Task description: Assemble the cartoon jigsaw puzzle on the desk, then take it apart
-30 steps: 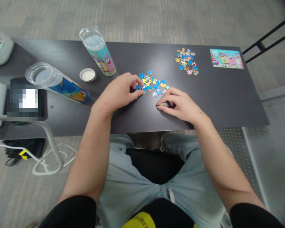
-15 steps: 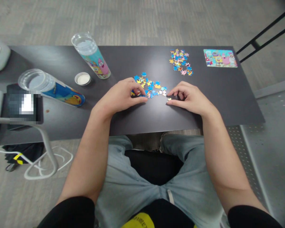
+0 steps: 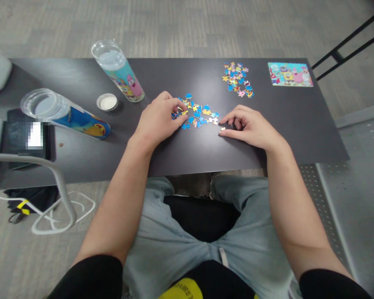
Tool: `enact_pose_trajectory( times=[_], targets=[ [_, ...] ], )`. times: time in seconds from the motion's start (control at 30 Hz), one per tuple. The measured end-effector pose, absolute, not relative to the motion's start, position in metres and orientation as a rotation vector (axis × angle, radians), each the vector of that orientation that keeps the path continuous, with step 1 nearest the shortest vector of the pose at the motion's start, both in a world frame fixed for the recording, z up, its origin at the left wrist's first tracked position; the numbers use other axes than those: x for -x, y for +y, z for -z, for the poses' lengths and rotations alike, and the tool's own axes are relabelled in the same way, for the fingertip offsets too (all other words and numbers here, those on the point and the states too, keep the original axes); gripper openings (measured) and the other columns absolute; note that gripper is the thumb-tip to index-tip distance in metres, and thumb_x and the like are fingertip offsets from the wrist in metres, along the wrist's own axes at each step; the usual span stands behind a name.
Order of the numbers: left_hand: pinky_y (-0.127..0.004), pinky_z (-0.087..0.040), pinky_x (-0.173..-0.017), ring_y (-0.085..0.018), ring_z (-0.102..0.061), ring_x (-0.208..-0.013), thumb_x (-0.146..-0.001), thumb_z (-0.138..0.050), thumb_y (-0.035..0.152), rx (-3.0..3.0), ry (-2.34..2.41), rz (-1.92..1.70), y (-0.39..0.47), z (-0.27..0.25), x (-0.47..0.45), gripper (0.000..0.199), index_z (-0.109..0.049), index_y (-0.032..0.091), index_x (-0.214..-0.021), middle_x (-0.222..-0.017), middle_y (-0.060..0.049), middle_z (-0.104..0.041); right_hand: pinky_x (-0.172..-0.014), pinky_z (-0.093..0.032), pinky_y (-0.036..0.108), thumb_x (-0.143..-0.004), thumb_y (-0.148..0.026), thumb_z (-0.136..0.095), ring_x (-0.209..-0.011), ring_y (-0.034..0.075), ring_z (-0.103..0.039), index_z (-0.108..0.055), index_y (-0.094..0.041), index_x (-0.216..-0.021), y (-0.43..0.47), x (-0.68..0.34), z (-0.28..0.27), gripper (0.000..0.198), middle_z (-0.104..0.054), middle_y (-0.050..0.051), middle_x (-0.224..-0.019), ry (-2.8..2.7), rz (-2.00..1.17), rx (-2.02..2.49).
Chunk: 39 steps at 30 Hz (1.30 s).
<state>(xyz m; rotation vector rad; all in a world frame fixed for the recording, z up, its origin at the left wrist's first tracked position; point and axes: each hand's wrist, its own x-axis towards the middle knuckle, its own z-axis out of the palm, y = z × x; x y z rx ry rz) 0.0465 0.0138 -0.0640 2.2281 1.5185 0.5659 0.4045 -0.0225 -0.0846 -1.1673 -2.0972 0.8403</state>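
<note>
Small jigsaw puzzle pieces (image 3: pixel 197 112), mostly blue and yellow, lie in a loose heap between my hands. My left hand (image 3: pixel 162 118) reaches over the left side of this heap, thumb and fingertips pinched at a yellow puzzle piece (image 3: pixel 183 112). On the heap's right, my right hand (image 3: pixel 249 126) rests at the table with thumb and index finger apart and the other fingers curled. A pale puzzle piece (image 3: pixel 222 129) lies at its thumb tip, and the index tip is close to the heap's whitish pieces.
A second heap of puzzle pieces (image 3: pixel 237 79) lies farther back on the dark table (image 3: pixel 299 128), near a colourful cartoon picture card (image 3: pixel 290 74). To the left stand two clear-topped printed tubes (image 3: pixel 127 81), a round white-filled lid (image 3: pixel 107 102) and a dark device (image 3: pixel 15 141).
My left hand has moved up and slightly away from me over the heap, its thumb and fingertips closing together, uncovering blue pieces below. My right hand has stayed almost still.
</note>
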Motion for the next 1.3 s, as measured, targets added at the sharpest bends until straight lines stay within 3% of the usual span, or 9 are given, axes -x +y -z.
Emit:
enact_pose_trajectory(
  times=[0.17, 0.33, 0.5, 0.63, 0.73, 0.97, 1.2, 1.3],
  targets=[
    [-0.051, -0.065, -0.113, -0.028, -0.074, -0.114, -0.104, -0.09, 0.037, -2.198, 1.524, -0.612, 0.02, 0.068, -0.041, 0.016, -0.091, 0.031, -0.119, -0.125, -0.008, -0.079, -0.08, -0.058, 0.05, -0.1, -0.052, -0.111, -0.077, 0.023, -0.057, -0.095, -0.035, -0.119, -0.022, -0.407, 0.085, 0.031, -0.078, 0.006, -0.112, -2.054, -0.89, 1.179],
    [-0.048, -0.065, -0.106, -0.027, -0.072, -0.11, -0.098, -0.096, 0.034, -2.158, 1.491, -0.674, 0.024, 0.072, -0.041, 0.015, -0.086, 0.031, -0.108, -0.123, -0.007, -0.08, -0.078, -0.056, 0.049, -0.098, -0.057, -0.114, -0.077, 0.024, -0.056, -0.094, -0.034, -0.111, -0.022, -0.411, 0.084, 0.033, -0.074, 0.004, -0.105, -2.061, -0.879, 1.182],
    [-0.045, -0.063, -0.101, -0.023, -0.072, -0.096, -0.099, -0.091, 0.027, -2.081, 1.406, -0.721, 0.015, 0.065, -0.05, 0.018, -0.084, 0.03, -0.115, -0.11, -0.003, -0.086, -0.08, -0.051, 0.046, -0.101, -0.052, -0.111, -0.083, 0.023, -0.058, -0.1, -0.031, -0.114, -0.021, -0.407, 0.082, 0.027, -0.071, 0.004, -0.106, -2.111, -0.911, 1.168],
    [-0.042, -0.063, -0.097, -0.02, -0.072, -0.09, -0.105, -0.083, 0.03, -2.105, 1.181, -0.7, 0.003, 0.055, -0.057, 0.022, -0.089, 0.029, -0.126, -0.113, -0.003, -0.088, -0.082, -0.053, 0.046, -0.1, -0.059, -0.111, -0.086, 0.025, -0.06, -0.104, -0.035, -0.118, -0.021, -0.403, 0.08, 0.031, -0.075, 0.005, -0.115, -2.143, -1.008, 1.114],
    [-0.04, -0.064, -0.099, -0.02, -0.076, -0.094, -0.107, -0.077, 0.032, -2.114, 1.05, -0.66, -0.008, 0.053, -0.064, 0.017, -0.091, 0.027, -0.115, -0.109, -0.003, -0.089, -0.085, -0.056, 0.049, -0.097, -0.064, -0.113, -0.089, 0.028, -0.062, -0.102, -0.039, -0.123, -0.02, -0.405, 0.08, 0.037, -0.076, 0.006, -0.115, -2.141, -0.977, 1.114],
    [-0.038, -0.067, -0.093, -0.022, -0.08, -0.095, -0.104, -0.086, 0.039, -1.927, 1.026, -0.63, -0.024, 0.061, -0.081, 0.013, -0.081, 0.028, -0.107, -0.098, -0.001, -0.089, -0.09, -0.059, 0.052, -0.1, -0.066, -0.109, -0.099, 0.034, -0.068, -0.1, -0.039, -0.117, -0.023, -0.404, 0.081, 0.033, -0.073, 0.009, -0.117, -2.18, -0.948, 1.134],
    [-0.042, -0.063, -0.097, -0.021, -0.074, -0.092, -0.093, -0.1, 0.041, -2.134, 1.075, -0.525, -0.022, 0.057, -0.078, 0.028, -0.087, 0.027, -0.114, -0.12, -0.004, -0.087, -0.088, -0.058, 0.05, -0.097, -0.069, -0.109, -0.095, 0.031, -0.067, -0.1, -0.037, -0.115, -0.025, -0.397, 0.074, 0.037, -0.073, 0.007, -0.115, -2.173, -0.968, 1.156],
    [-0.044, -0.063, -0.101, -0.025, -0.076, -0.101, -0.098, -0.097, 0.038, -2.181, 1.119, -0.475, -0.026, 0.053, -0.081, 0.02, -0.089, 0.028, -0.114, -0.12, -0.005, -0.084, -0.091, -0.059, 0.051, -0.098, -0.07, -0.107, -0.098, 0.033, -0.069, -0.099, -0.039, -0.113, -0.026, -0.392, 0.07, 0.036, -0.073, 0.007, -0.113, -2.176, -0.989, 1.189]
  ],
)
